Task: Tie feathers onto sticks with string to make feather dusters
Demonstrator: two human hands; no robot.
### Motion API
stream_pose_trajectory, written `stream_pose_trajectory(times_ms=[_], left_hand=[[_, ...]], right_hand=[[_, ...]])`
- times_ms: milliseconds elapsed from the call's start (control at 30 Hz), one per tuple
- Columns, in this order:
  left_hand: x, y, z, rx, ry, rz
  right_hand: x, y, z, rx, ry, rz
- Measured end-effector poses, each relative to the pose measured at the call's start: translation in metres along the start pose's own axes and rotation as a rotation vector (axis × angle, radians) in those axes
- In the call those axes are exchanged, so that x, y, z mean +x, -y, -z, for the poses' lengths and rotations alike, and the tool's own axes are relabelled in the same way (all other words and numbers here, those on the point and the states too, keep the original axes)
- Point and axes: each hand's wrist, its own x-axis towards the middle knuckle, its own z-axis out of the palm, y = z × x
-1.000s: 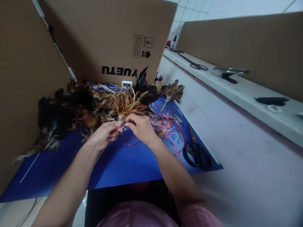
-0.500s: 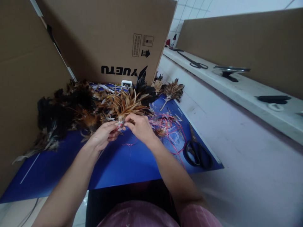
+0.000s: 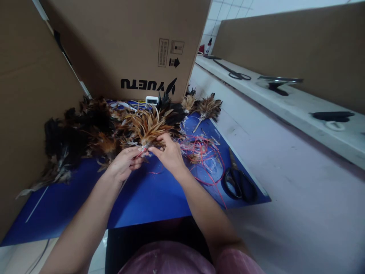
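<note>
My left hand [image 3: 128,161] is closed around the base of a bundle of brown and golden feathers [image 3: 148,127], where red and whitish wrapping shows. On the bundle's right side is my right hand [image 3: 169,154], its thumb by the wrapped base and its forefinger spread away, against the lower feathers. Whether a thin strand lies at its fingertips is too small to tell. Behind and left of my hands, dark and brown feather bundles [image 3: 76,131] are heaped. Tangled red string [image 3: 203,148] lies right of my right hand.
Black-handled scissors [image 3: 238,184] rest at the right edge of the blue table surface [image 3: 148,201]. Cardboard panels [image 3: 114,42] stand behind and to the left. Two more feather bundles [image 3: 209,106] lie at the back right. A white ledge [image 3: 251,87] holds another pair of scissors [image 3: 238,75].
My right thumb and forefinger have parted from their pinch at the wrapped base, and the forefinger has moved up toward the feathers. My left hand keeps its hold.
</note>
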Motion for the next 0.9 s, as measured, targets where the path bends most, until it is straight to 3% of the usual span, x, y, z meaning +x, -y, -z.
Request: stream_pose_trajectory(times_ms=[100,200,267,333,533,600,667,900], left_hand=[[0.0,0.0,0.001,-0.011,-0.013,0.003],[0.0,-0.001,0.002,-0.017,-0.003,-0.009],[0.0,-0.001,0.003,-0.017,0.015,-0.014],[0.0,0.0,0.003,-0.011,0.03,-0.015],[0.0,0.002,0.001,0.012,0.047,-0.016],[0.0,0.002,0.001,0.03,0.047,-0.012],[0.0,0.002,0.001,0.049,0.035,-0.016],[-0.002,0.005,-0.003,0.112,-0.006,-0.073]], right_hand=[[-0.019,0.0,0.004,-0.039,-0.222,0.048],[-0.044,0.001,0.006,-0.145,-0.424,0.187],[-0.056,0.001,0.003,-0.178,-0.387,0.243],[-0.061,0.001,-0.004,-0.12,-0.265,0.185],[-0.039,0.003,-0.018,0.586,0.155,-0.441],[-0.033,0.004,-0.017,0.682,0.167,-0.529],[-0.03,0.005,-0.017,0.665,0.11,-0.502],[-0.028,0.001,-0.024,0.282,-0.007,-0.354]])
